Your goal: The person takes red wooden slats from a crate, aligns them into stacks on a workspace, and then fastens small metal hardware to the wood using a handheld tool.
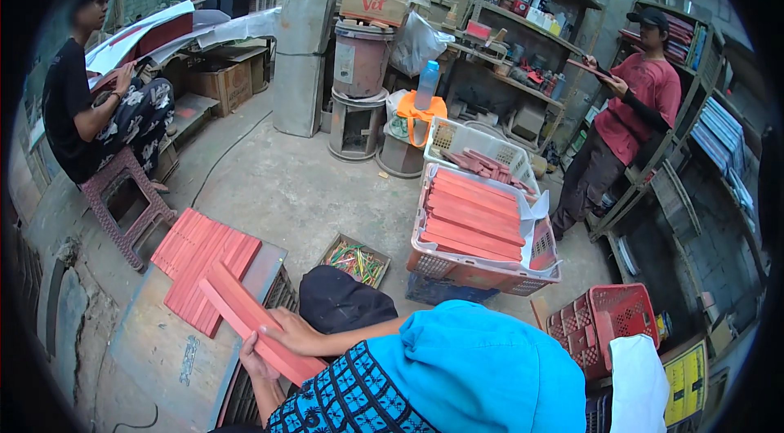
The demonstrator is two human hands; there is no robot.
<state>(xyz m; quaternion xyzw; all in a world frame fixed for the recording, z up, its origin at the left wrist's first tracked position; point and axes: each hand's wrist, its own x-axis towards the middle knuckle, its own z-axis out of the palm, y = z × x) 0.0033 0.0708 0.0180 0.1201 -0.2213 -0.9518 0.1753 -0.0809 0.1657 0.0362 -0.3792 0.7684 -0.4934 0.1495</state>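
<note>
— What do the hands have?

— Both are on a long flat red strip, wood or plastic, lying slantwise over the grey metal worktop. The right hand lies on top of it with fingers curled over its upper edge, grasping it. The left hand is under the strip's lower edge; its fingers are mostly hidden, so I cannot tell how they are set, though they seem to press against it.

— And where does the strip sit?

— Its far end touches a flat layer of matching red strips laid side by side on the worktop, just beyond the hands.

— Anything else close by?

— A dark rounded cushion-like thing just right of the hands, and behind it a small shallow box of coloured sticks. Farther right stands a white slotted plastic crate stacked with more red strips (a second white crate sits behind it). A red plastic basket is at lower right. One person sits on a pink plastic stool at left; another in a red shirt stands by the shelves.
</note>
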